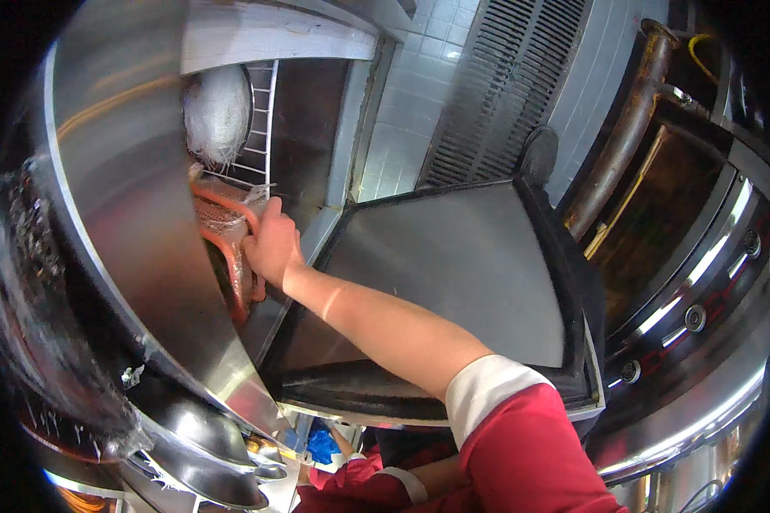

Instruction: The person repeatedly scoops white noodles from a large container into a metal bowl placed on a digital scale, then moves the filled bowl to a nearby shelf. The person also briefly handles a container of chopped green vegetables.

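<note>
My right hand [273,247] reaches into an open steel cabinet that looks like a refrigerator and grips the rim of an orange plastic basket [236,272]. Clear plastic film lies over and around the basket. Above it in the picture, a round bowl covered in crinkled clear film [217,118] sits by a white wire rack [269,118]. Under my outstretched forearm is a grey door panel [455,263] with a black gasket around its edge. My left hand is out of view; part of a bent forearm with a white cuff shows at the bottom.
A large stainless steel panel [141,192] stands along the left. Dark metal bowls [199,442] lie at the lower left. A louvred metal panel [507,83] stands behind. At the right is an appliance with knobs [695,318] and a rusty pipe [622,134]. Another person's forearm [342,441] is near a blue bag [322,445].
</note>
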A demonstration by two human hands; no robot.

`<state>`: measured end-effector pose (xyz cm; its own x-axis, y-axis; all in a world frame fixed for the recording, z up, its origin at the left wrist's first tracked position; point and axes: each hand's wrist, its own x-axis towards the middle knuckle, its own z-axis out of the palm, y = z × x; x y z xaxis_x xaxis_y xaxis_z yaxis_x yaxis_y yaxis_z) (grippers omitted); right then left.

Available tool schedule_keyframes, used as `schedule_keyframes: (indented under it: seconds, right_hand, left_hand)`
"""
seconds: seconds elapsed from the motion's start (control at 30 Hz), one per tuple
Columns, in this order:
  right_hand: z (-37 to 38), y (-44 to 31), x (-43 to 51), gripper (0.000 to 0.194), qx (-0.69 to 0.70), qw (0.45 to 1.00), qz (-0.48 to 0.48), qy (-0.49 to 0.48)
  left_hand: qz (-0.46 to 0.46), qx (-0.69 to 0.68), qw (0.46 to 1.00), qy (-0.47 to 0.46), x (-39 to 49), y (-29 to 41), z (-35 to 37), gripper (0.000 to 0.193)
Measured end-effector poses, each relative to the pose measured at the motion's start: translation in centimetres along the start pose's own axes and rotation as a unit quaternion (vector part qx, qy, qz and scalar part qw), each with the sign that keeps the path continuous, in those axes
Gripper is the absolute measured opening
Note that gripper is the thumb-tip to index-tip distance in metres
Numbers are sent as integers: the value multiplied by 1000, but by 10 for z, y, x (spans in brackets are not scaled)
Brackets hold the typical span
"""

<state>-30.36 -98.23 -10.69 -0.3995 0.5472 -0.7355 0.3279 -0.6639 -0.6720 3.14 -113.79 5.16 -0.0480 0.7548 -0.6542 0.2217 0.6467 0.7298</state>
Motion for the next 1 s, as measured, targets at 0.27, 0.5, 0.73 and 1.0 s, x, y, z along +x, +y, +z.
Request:
schedule_keyframes:
  seconds: [0.27, 0.5, 0.73, 1.0]
  right_hand:
    - [-41, -4, 1, 29, -99, 991, -33, -78]
    - [-113, -18, -9, 21, -207, 959, -81, -174]
    - [-220, -52, -24, 23, -230, 963, -7, -139]
    - [-373, -94, -24, 27, -221, 973, 4, -69]
  left_hand:
    - [18, -27, 999, 0, 21, 6, 23, 30]
    - [25, -45, 999, -1, 46, 17, 45, 31]
    - [7, 14, 999, 44, 51, 23, 22, 27]
    - [-83, -86, 993, 7, 61, 59, -8, 29]
